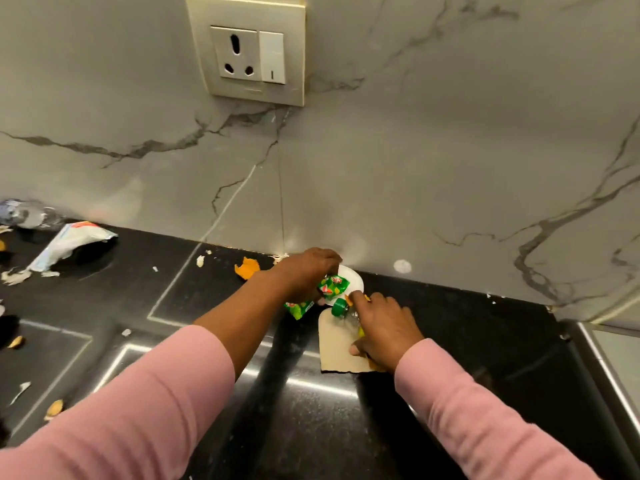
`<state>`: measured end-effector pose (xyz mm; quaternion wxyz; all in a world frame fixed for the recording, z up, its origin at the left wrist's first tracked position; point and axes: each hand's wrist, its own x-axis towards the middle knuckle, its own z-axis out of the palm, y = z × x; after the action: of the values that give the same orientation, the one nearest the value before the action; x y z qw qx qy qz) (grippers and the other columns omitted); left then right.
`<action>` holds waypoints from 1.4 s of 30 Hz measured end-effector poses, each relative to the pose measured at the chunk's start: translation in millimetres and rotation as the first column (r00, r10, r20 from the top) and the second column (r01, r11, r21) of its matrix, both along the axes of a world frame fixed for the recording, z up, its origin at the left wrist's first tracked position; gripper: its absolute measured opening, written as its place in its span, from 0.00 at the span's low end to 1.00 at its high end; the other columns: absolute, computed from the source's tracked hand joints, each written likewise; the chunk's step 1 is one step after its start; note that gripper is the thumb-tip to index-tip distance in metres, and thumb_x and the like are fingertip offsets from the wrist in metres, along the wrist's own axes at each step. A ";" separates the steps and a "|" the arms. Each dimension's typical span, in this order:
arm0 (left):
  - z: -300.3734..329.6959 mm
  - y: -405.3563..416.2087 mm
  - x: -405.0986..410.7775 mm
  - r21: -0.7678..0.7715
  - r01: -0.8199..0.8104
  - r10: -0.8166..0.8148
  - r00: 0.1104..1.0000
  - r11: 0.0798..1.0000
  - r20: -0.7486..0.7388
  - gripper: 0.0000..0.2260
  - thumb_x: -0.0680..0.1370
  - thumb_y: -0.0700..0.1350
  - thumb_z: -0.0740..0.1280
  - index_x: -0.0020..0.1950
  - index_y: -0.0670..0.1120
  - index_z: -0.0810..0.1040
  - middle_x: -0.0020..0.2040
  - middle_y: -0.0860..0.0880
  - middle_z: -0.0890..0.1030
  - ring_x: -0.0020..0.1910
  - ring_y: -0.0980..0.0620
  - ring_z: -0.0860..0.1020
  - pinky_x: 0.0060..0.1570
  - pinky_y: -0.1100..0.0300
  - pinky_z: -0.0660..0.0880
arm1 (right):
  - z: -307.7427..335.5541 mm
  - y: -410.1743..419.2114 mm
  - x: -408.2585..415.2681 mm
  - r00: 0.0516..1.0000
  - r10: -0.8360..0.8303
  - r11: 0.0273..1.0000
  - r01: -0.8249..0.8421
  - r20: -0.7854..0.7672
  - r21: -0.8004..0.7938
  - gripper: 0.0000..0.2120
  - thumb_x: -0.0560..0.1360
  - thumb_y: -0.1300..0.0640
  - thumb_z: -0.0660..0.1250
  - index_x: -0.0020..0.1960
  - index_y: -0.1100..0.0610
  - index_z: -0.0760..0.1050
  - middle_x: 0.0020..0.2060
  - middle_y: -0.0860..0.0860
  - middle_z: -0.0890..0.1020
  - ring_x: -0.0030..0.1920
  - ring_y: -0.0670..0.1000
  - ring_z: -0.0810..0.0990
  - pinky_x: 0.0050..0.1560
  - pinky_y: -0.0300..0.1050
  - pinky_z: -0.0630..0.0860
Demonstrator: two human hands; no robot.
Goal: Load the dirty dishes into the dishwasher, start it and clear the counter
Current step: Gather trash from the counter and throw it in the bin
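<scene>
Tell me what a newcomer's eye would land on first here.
The two hands, left hand and right hand, gathering litter at the back of the black counter: green wrappers, a white paper plate and a beige card. Above them, a large wall socket stands out on the grey marble. More scraps and a torn white packet lie far left.

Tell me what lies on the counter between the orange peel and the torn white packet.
Head view: only small pale scraps on the black counter between orange peel and white packet.
</scene>
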<state>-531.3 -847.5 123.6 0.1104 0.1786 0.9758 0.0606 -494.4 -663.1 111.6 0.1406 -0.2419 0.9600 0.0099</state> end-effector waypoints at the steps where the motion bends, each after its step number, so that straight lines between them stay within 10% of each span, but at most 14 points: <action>1: -3.7 2.8 -0.9 0.003 0.010 -0.010 0.999 1.000 0.034 0.29 0.70 0.44 0.76 0.69 0.43 0.69 0.73 0.46 0.66 0.71 0.46 0.64 0.68 0.52 0.65 | 0.7 0.4 1.1 1.000 -0.011 0.999 0.012 0.013 -0.030 0.35 0.70 0.48 0.72 0.70 0.51 0.57 0.61 0.57 0.71 0.62 0.60 0.69 0.60 0.58 0.68; 15: 1.9 21.5 7.1 -0.275 -0.129 0.187 0.962 0.953 0.199 0.53 0.65 0.57 0.78 0.78 0.48 0.48 0.75 0.40 0.51 0.74 0.34 0.51 0.71 0.38 0.61 | -12.0 19.9 42.2 0.960 0.046 0.977 -0.100 -0.276 -0.188 0.30 0.73 0.49 0.68 0.69 0.49 0.56 0.54 0.54 0.76 0.52 0.57 0.78 0.48 0.49 0.73; 28: -1.6 -26.6 157.5 0.249 -0.548 0.551 0.832 0.798 0.063 0.46 0.62 0.66 0.67 0.75 0.50 0.56 0.65 0.44 0.63 0.66 0.39 0.63 0.64 0.45 0.66 | -8.0 21.3 58.8 0.944 -0.182 0.963 0.114 -0.275 -0.244 0.26 0.72 0.53 0.66 0.66 0.49 0.60 0.53 0.56 0.78 0.53 0.60 0.78 0.47 0.50 0.72; 35: 36.7 -53.0 294.5 0.466 -0.714 0.799 0.601 0.522 0.026 0.40 0.62 0.63 0.64 0.73 0.55 0.60 0.62 0.44 0.63 0.64 0.39 0.66 0.65 0.46 0.67 | 34.3 28.0 137.5 0.877 -0.474 0.658 0.297 -0.074 -0.692 0.28 0.67 0.50 0.71 0.64 0.45 0.65 0.51 0.58 0.81 0.50 0.63 0.79 0.50 0.52 0.75; 42: 40.3 -13.4 481.0 0.707 -0.650 0.699 0.642 0.277 0.316 0.29 0.62 0.57 0.71 0.61 0.63 0.66 0.54 0.45 0.75 0.48 0.49 0.78 0.42 0.57 0.76 | 85.8 21.9 321.9 0.934 0.013 0.094 0.355 0.358 -0.930 0.21 0.68 0.64 0.74 0.57 0.52 0.72 0.45 0.51 0.80 0.42 0.49 0.81 0.46 0.47 0.80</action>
<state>-50.3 -860.9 164.0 -0.0416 -0.2206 0.8321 0.5073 -172.5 -641.2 197.5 0.0766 -0.1572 0.7130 -0.6790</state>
